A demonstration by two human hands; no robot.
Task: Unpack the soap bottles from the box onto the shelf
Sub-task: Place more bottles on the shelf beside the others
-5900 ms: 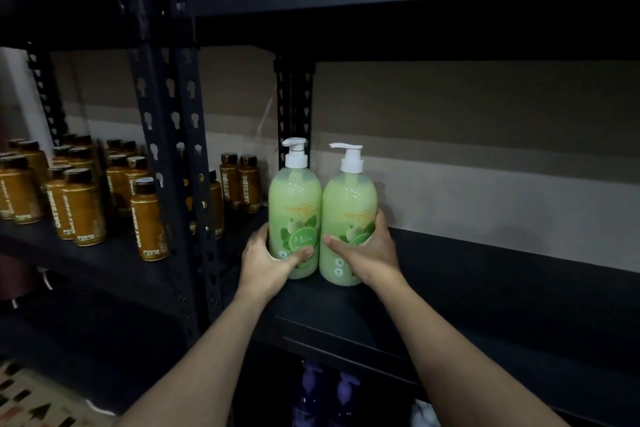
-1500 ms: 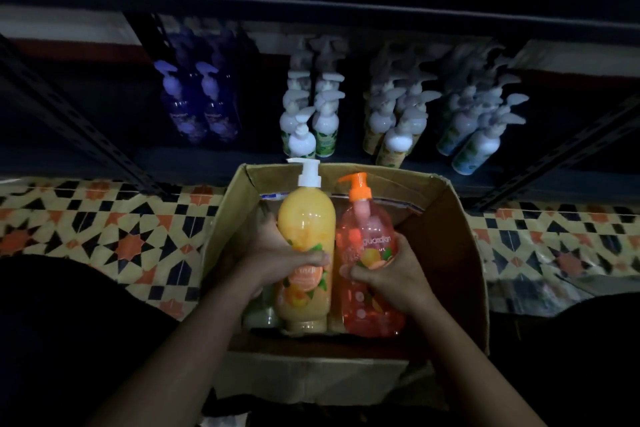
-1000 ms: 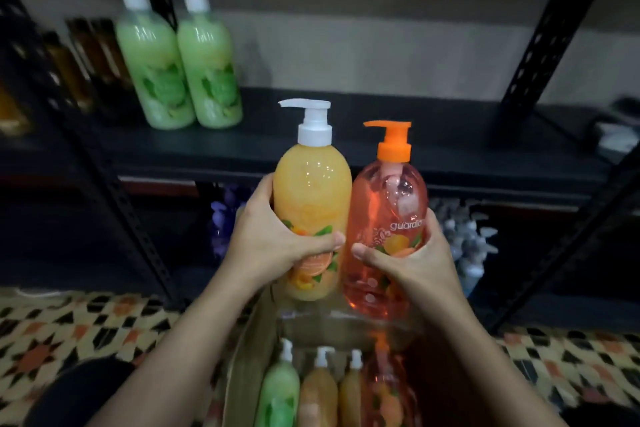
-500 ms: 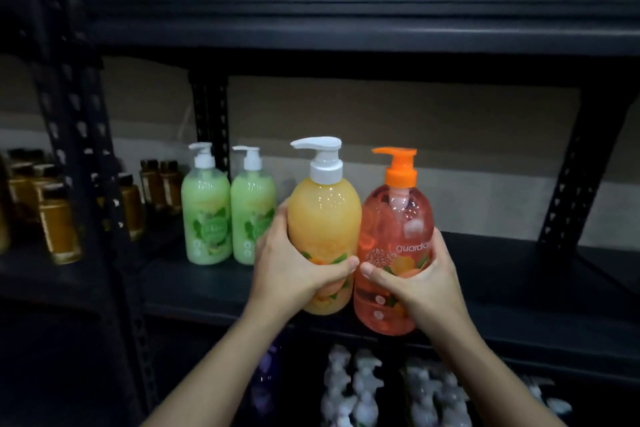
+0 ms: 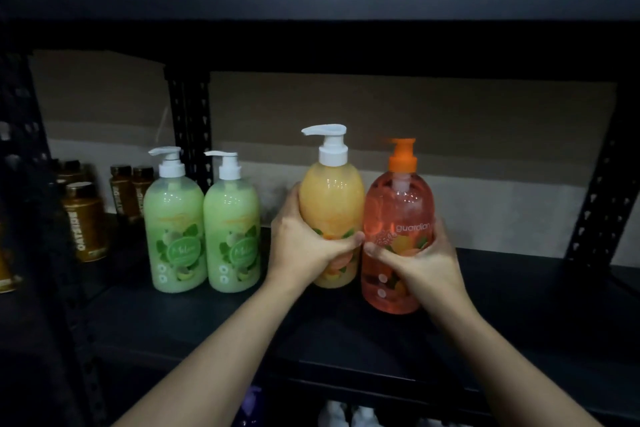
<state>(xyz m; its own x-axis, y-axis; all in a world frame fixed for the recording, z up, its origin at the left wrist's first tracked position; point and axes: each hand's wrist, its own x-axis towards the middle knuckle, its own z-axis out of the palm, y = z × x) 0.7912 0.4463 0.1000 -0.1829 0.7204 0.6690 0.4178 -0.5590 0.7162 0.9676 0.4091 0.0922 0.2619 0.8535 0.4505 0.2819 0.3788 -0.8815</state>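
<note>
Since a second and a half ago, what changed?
The left hand and right hand lifted the yellow bottle and orange bottle out of the box up to the shelf, right of the two green bottles. Both hands grip as before; the green bottles have not moved.

Open shelf point(image 5: 519, 305) room lies right; green bottles point(image 5: 175, 229) and post point(image 5: 189, 121) block left.

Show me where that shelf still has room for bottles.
Bare shelf runs from the orange-pump bottle to the right post, and along the front. A narrow gap lies between the green bottles and the left hand gripping the yellow bottle. Brown bottles crowd the far left.
</note>
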